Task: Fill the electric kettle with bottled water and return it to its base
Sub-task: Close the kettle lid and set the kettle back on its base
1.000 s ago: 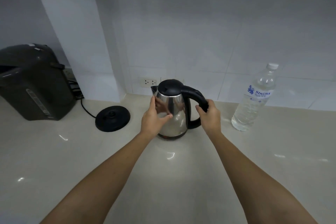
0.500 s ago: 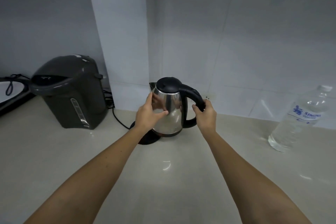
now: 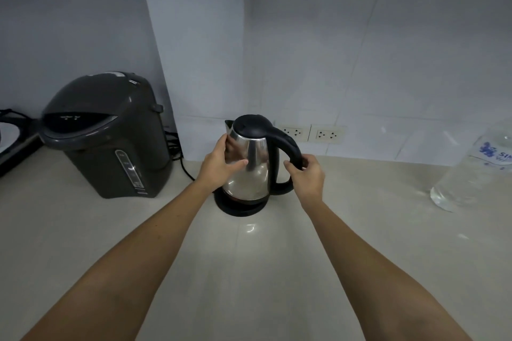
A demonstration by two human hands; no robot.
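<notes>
The steel electric kettle (image 3: 253, 169) with a black lid and handle stands upright over its round black base (image 3: 240, 206) at the back of the counter; its lid is down. My left hand (image 3: 220, 167) presses against the kettle's left side. My right hand (image 3: 306, 174) is wrapped around the black handle. The clear water bottle (image 3: 471, 174) with a blue label stands at the far right edge, blurred and partly cut off.
A dark grey hot-water dispenser (image 3: 109, 135) stands left of the kettle, cords trailing behind it. Two wall sockets (image 3: 311, 133) sit on the tiled wall behind. A white column (image 3: 191, 50) juts out behind the kettle. A black appliance edge (image 3: 11, 144) shows far left.
Both hands carried the kettle leftward from the counter's middle and set it down over the black base. The view swung left, so the bottle now sits at the right edge.
</notes>
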